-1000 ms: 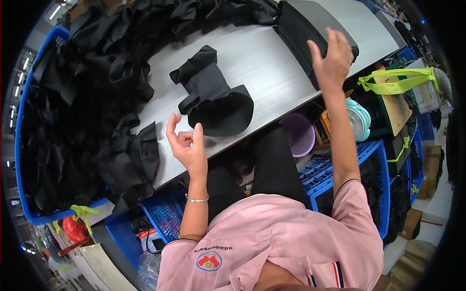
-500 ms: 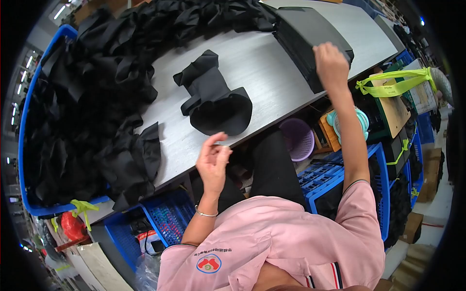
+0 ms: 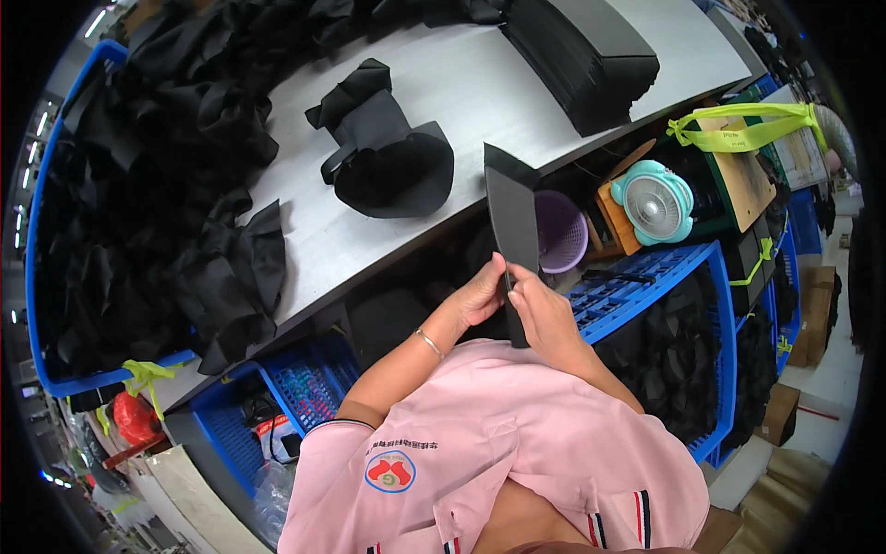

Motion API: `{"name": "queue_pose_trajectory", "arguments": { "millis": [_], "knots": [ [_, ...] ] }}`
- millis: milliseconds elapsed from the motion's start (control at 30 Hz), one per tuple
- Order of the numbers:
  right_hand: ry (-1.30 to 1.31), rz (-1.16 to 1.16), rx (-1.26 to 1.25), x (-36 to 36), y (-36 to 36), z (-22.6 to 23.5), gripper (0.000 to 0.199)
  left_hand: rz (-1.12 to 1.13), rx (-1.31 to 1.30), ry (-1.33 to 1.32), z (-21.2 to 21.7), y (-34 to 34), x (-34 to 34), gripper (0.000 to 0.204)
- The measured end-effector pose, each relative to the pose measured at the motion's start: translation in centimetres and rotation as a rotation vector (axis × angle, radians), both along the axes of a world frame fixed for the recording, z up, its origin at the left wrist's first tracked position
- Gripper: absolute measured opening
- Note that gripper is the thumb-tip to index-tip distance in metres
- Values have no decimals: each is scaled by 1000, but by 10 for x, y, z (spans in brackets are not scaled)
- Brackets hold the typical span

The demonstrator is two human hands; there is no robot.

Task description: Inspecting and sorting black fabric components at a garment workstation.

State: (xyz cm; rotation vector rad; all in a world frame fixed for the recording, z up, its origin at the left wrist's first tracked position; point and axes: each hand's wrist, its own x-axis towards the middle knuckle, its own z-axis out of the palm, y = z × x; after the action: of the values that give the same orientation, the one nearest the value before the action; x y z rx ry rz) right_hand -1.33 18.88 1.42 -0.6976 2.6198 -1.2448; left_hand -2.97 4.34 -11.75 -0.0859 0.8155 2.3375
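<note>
Close in front of my body, a thin black sheet point(image 3: 513, 210) stands tilted on edge, bent a little at its far end. My left hand point(image 3: 480, 294) pinches its left side, fingers closed. Against its right side, my right hand point(image 3: 546, 316) grips it, fingers also closed. A tall stack of similar black sheets point(image 3: 591, 55) lies at the table's far right. Left of the held sheet, a sewn black fabric piece point(image 3: 392, 164) rests on the grey table point(image 3: 305, 249), its rounded opening toward me. Neither hand touches it.
A large blue bin point(image 3: 41, 277) heaped with black fabric pieces point(image 3: 138, 203) takes up the left. Below the table's right edge are a purple basket point(image 3: 561, 233), a turquoise fan point(image 3: 657, 205) and a blue crate point(image 3: 720, 369). Another blue crate point(image 3: 309, 383) sits below left.
My right hand has come back from the stack with a black sheet. My left hand, loosely open before, has moved right and closed on it. The view has shifted slightly.
</note>
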Motion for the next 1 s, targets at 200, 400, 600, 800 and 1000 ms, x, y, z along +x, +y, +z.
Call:
{"name": "queue_pose_trajectory", "arguments": {
  "millis": [200,400,600,800,1000],
  "knots": [
    [-40,-56,-198,29,17,8,7,127,290,7,65,0,-18,78],
    [149,-240,-109,26,12,4,11,349,21,-87,108,-15,-12,43],
    [-224,-208,-225,14,-17,10,42,435,-182,80,121,-37,12,39],
    [-249,-58,-376,-21,-11,-2,37,1124,-1152,376,90,-76,24,33],
    [-166,-29,-84,-32,-37,1,37,1137,-1459,492,82,-123,-35,42]
  ]
}}
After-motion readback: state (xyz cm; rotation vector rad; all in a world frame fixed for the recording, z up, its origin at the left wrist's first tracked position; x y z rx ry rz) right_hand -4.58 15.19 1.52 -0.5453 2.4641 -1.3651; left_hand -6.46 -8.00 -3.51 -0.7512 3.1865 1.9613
